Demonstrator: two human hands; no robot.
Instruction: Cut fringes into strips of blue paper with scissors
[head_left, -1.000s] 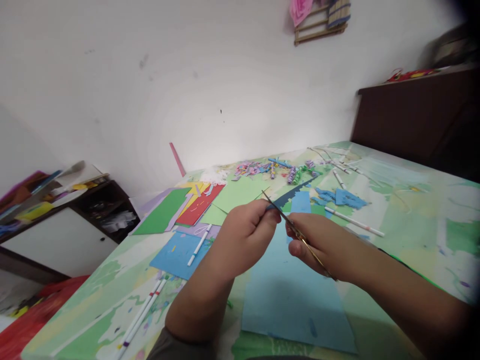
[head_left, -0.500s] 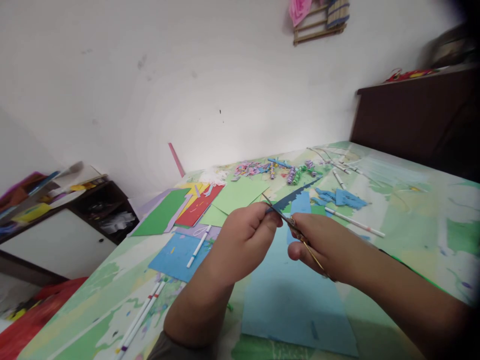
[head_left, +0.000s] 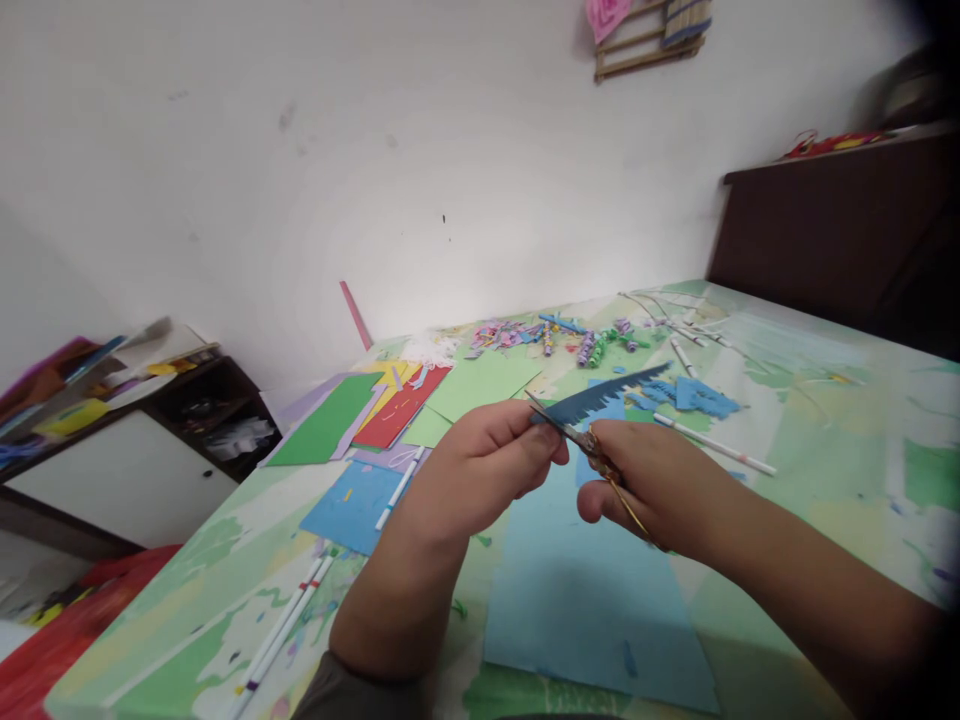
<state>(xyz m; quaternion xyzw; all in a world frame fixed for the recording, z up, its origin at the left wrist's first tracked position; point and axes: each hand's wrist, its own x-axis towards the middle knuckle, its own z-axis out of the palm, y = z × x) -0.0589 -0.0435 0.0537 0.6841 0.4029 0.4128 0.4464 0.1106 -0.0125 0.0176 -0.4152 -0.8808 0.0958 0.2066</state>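
My left hand (head_left: 495, 460) pinches one end of a dark blue paper strip (head_left: 604, 392), whose lower edge is cut into a fringe. The strip points away to the right, above the table. In my right hand (head_left: 652, 480) is a pair of gold-handled scissors (head_left: 581, 440); the blades lie across the strip close to my left fingertips. How far the blades are apart is hard to make out. Below both hands lies a light blue paper sheet (head_left: 592, 610) with a few small blue scraps on it.
Blue fringed pieces (head_left: 697, 396) and a white stick (head_left: 712, 443) lie beyond my right hand. Green card (head_left: 326, 418), red card (head_left: 405, 408) and a blue sheet (head_left: 349, 505) are at left. Curled paper rolls (head_left: 592, 348) sit near the wall. A cabinet (head_left: 120, 480) stands left.
The fringed strip has swung slightly so its cut edge shows more clearly. Both hands stay in nearly the same place, and the view has shifted a little.
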